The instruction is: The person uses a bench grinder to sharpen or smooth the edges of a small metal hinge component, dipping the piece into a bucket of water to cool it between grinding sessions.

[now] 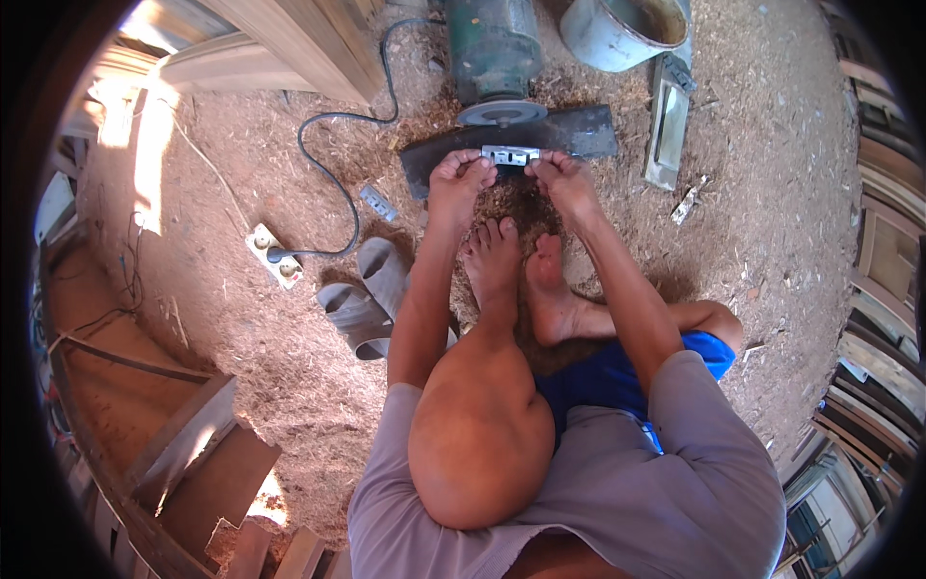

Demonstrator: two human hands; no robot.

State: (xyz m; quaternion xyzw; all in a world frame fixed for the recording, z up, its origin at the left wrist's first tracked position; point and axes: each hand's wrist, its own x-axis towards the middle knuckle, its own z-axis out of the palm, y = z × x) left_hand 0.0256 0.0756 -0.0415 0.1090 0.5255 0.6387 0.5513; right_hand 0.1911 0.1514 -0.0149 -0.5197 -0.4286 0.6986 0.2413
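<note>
A small silver slotted planer blade (pixel 511 155) is held level between my two hands, just on the near side of a grey grinding wheel (pixel 502 113). My left hand (pixel 461 181) pinches the blade's left end between thumb and fingers. Its right end is in the closed fingers of my right hand (pixel 565 183). The wheel is on a worn green motor (pixel 496 48). Under the wheel and blade lies a dark board (pixel 588 132). Whether the blade touches the wheel, I cannot tell. A similar slotted metal piece (pixel 378 203) rests on the ground to the left.
A black cable (pixel 301 135) runs from near the motor to a white socket strip (pixel 274 255). Grey sandals (pixel 355 304) lie beside my bare feet (pixel 494 261). A pale bucket (pixel 622 37) stands far right, above a narrow metal-edged piece (pixel 666 130). Wooden frames (pixel 887 251) line the right.
</note>
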